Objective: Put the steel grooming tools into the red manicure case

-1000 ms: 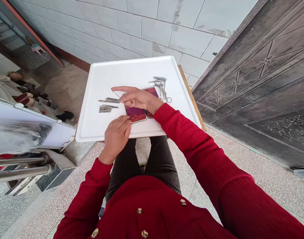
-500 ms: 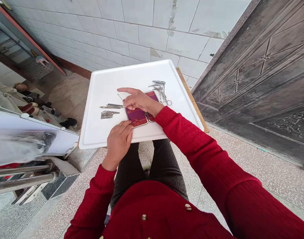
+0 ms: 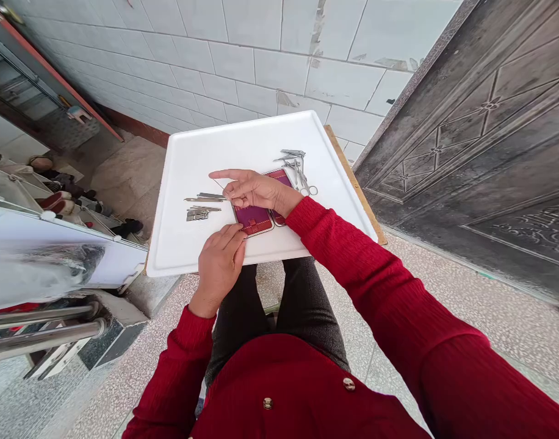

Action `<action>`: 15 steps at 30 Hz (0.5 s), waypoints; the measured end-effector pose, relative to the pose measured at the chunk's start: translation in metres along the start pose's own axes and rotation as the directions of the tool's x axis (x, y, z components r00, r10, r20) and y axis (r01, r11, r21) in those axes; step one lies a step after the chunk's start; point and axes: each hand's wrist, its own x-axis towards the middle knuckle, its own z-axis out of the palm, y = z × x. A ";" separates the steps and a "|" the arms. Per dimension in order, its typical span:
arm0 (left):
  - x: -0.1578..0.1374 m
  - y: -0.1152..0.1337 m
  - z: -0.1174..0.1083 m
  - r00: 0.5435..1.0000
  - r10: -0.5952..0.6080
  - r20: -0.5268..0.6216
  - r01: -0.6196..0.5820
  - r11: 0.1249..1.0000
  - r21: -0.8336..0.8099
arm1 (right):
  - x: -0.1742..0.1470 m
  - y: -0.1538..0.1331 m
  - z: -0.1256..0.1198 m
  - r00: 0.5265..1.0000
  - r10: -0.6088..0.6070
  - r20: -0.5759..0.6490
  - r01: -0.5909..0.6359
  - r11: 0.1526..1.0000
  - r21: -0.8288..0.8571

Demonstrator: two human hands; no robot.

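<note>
A purple and red manicure case (image 3: pixel 261 221) lies unfolded on a white tray (image 3: pixel 179 244). Over its left half, my right hand (image 3: pixel 254 190) is closed in a pinch on a thin metal stick (image 3: pixel 218 182), with the index finger pointing out to the left. What end the stick has is too small to tell. My left hand (image 3: pixel 221 259) lies on the tray with fingers stretched out, the fingertips touching the case's lower left corner. Left of the case are slim metal tools (image 3: pixel 205 198) and, nearer me, nail clippers (image 3: pixel 197 214).
Small scissors (image 3: pixel 308 188) and more metal clippers (image 3: pixel 294 155) lie beyond the case at the right. The tray sits on a wooden board (image 3: pixel 353 180) close to a tiled wall (image 3: pixel 243 61). A dark panelled door (image 3: pixel 467 134) stands at the right, shoes (image 3: pixel 60 201) at the left.
My right hand has shifted slightly left and down, and the thin stick now lies flatter against the index finger. My left hand stays at the case's corner.
</note>
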 end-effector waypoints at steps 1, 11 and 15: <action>0.000 0.000 0.000 1.000 0.003 0.000 -0.003 1.000 0.002 | 0.000 0.000 0.000 1.000 0.003 -0.007 -0.003 1.000 -0.003; -0.001 0.000 0.000 1.000 -0.002 0.006 0.002 1.000 -0.003 | 0.004 0.006 -0.004 0.966 -0.101 -0.237 0.030 0.957 -0.288; -0.002 0.000 0.000 1.000 -0.013 0.009 0.013 1.000 -0.014 | 0.009 0.012 -0.006 0.878 -0.281 -0.386 -0.009 0.798 -0.602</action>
